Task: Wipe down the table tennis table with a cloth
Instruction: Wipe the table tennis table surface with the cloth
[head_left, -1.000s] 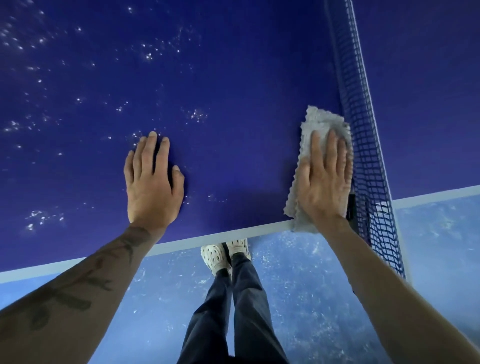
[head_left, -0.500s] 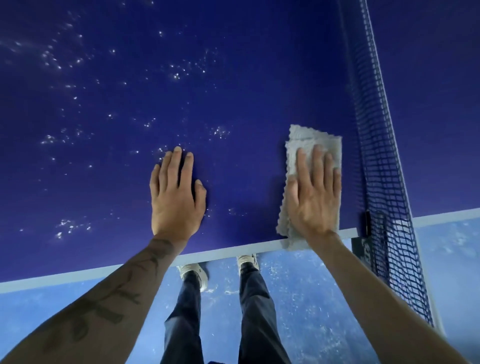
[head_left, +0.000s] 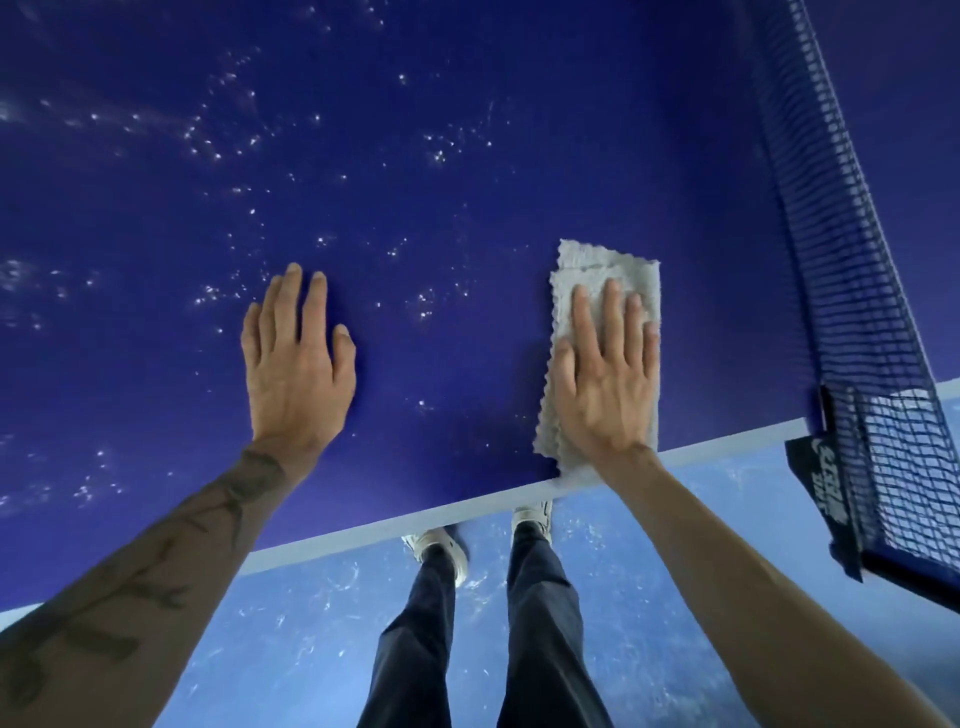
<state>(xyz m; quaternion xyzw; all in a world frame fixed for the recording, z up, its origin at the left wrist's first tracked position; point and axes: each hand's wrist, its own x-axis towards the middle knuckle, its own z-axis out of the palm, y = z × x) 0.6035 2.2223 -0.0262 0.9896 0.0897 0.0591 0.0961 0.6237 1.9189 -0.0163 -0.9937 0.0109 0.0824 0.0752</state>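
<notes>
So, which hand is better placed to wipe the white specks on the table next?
Right. The right hand presses flat on the grey cloth, so it probably only needs to slide left to the white specks between the hands. The left hand rests bare on the blue table, holding no cloth.

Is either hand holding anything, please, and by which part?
Nothing is gripped: the right hand presses flat on the middle of the folded grey cloth; the left hand rests on the blue table tennis table.

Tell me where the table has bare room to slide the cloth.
Bare table lies between the left hand and the cloth under the right hand, between cloth and net, and farther out, though speckled. Tightest by the net clamp.
</notes>
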